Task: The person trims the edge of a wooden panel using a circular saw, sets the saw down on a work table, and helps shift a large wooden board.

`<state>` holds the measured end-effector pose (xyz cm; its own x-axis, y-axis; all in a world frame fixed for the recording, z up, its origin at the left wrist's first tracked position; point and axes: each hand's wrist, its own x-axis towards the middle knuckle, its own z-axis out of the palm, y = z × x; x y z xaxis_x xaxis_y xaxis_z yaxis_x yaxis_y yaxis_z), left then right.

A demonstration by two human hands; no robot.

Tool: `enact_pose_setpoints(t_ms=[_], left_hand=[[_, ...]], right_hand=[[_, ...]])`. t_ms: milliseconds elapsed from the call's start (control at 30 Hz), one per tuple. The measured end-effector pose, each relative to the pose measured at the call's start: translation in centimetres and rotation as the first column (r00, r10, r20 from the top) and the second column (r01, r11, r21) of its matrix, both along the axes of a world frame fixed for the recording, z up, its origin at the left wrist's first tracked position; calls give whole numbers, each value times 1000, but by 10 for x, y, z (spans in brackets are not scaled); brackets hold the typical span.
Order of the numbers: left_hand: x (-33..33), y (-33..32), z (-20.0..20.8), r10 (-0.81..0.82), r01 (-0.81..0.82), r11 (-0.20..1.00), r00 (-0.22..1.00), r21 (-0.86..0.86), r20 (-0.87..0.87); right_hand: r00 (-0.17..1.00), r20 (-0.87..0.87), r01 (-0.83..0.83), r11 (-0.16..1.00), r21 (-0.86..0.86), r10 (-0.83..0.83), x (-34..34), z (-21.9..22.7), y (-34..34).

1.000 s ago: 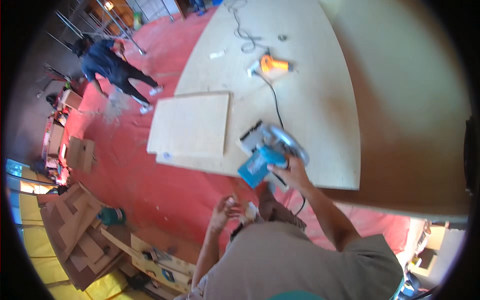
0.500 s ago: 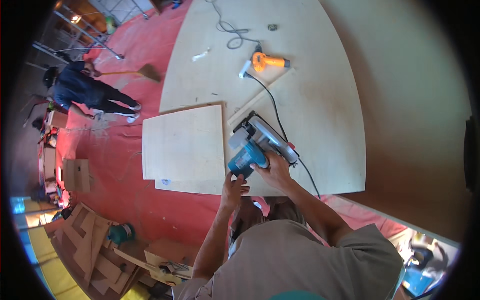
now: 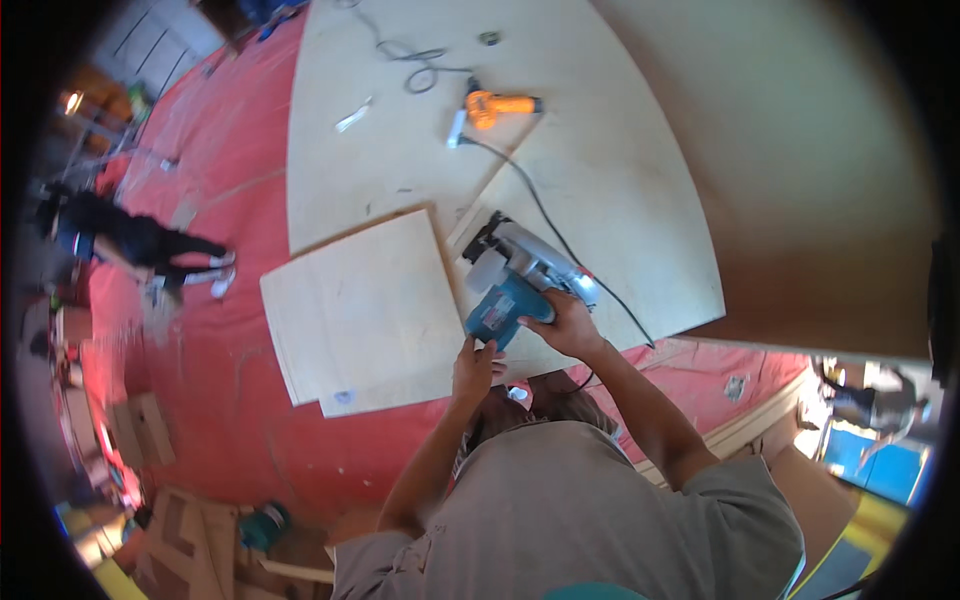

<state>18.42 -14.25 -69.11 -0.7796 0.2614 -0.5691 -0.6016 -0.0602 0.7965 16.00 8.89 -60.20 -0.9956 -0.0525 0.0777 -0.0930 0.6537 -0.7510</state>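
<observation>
A teal and silver circular saw (image 3: 497,312) rests near the front edge of the large pale wooden board (image 3: 620,230). My right hand (image 3: 572,326) is wrapped round its handle. At the rear end of the motor housing, my left hand (image 3: 474,372) has its fingers curled against the teal casing. A straight wooden strip (image 3: 458,240) runs beside the saw's base, and a smaller square wooden panel (image 3: 365,300) lies just to the left. The saw's black cord (image 3: 540,205) stretches across the board. The blade is hidden.
Farther up the board lie an orange power drill (image 3: 490,108) with a grey cord and a small dark object (image 3: 489,38). A brown wooden panel (image 3: 800,220) stands on the right. On the red floor covering (image 3: 230,400), another person (image 3: 130,235) stands at left; cardboard pieces (image 3: 185,540) lie at lower left.
The view has turned, so the board and tools appear shifted left and tilted. Both hands keep their places on the saw. The person at left appears farther left, and the broom no longer shows clearly.
</observation>
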Motion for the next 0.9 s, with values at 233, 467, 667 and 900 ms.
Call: enact_pose_setpoints(t_ms=[233, 467, 667, 900], left_hand=[[-11, -27, -2, -221, 220, 973, 975, -76, -12], [-14, -76, -10, -550, 471, 817, 811, -333, -201], [44, -123, -10, -575, 570, 780, 816, -258, 65], [153, -161, -90, -813, 737, 381, 554, -559, 176]], right_hand=[[990, 3, 143, 986, 91, -143, 4, -7, -12], [927, -239, 325, 938, 120, -291, 52, 27, -18], [885, -232, 434, 896, 95, -404, 120, 33, 10], [890, 337, 277, 951, 135, -307, 241, 4, 62]])
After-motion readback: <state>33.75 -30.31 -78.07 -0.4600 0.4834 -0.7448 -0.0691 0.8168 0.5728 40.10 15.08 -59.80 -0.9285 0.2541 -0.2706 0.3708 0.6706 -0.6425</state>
